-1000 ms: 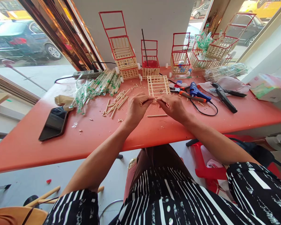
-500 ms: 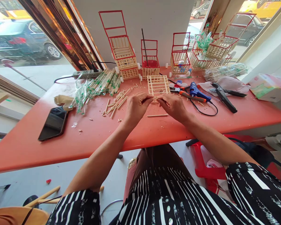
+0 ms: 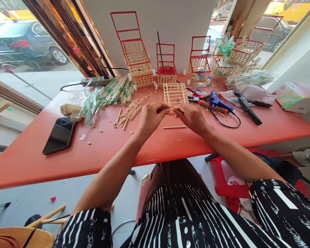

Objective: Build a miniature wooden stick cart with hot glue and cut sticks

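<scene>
My left hand and my right hand meet fingertip to fingertip above the table, each closed in a pinch. Between the fingertips shows a small bit of a pale wooden stick; most of it is hidden by the fingers. Just behind them lies a small lattice frame of pale wooden sticks, its near edge partly covered by the hands. Whether the pinched stick touches this frame, I cannot tell. A single loose stick lies on the table in front of my hands.
The red table holds cut sticks, wrapped chopsticks and a phone at left. To the right are a blue glue gun, pliers and a black-handled cutter. Small stick carts stand at the back.
My hands stay in nearly the same pinching pose. The whole view has shifted very slightly; nothing on the table has visibly moved.
</scene>
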A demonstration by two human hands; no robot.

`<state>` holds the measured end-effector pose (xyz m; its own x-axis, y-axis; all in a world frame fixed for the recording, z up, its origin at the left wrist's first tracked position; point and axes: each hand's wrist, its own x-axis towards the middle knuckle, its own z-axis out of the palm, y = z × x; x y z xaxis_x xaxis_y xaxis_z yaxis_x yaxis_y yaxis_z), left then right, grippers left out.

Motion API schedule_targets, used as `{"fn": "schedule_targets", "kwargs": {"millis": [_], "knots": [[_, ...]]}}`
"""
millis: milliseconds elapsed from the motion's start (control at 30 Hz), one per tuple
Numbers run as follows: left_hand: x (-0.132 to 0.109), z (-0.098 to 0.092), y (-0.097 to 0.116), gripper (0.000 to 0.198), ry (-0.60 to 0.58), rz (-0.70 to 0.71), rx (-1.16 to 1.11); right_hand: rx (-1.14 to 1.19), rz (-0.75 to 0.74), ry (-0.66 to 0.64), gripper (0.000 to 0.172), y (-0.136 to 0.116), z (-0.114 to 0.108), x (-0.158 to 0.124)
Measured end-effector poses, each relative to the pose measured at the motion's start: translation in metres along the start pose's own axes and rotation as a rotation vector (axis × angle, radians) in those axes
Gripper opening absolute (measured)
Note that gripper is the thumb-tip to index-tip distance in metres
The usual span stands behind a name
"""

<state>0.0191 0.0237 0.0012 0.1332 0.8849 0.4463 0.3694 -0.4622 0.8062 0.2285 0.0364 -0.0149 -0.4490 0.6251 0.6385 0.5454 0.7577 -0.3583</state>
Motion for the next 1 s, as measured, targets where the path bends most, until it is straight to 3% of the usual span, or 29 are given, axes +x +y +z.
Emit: {"fn": "schedule_targets", "kwargs": {"millis": [267, 1000], "knots": [[0.0039, -0.0100, -0.0047, 0.012, -0.128, -0.028, -0.076, 0.002, -0.040, -0.014, 0.051, -0.0025, -0.0011, 0.0006], [0.0007, -0.0029, 0.0026, 0.010, -0.037, -0.069, -0.022, -0.012, -0.065, -0.004, 0.051, 0.0005, 0.0023, -0.0004]]}}
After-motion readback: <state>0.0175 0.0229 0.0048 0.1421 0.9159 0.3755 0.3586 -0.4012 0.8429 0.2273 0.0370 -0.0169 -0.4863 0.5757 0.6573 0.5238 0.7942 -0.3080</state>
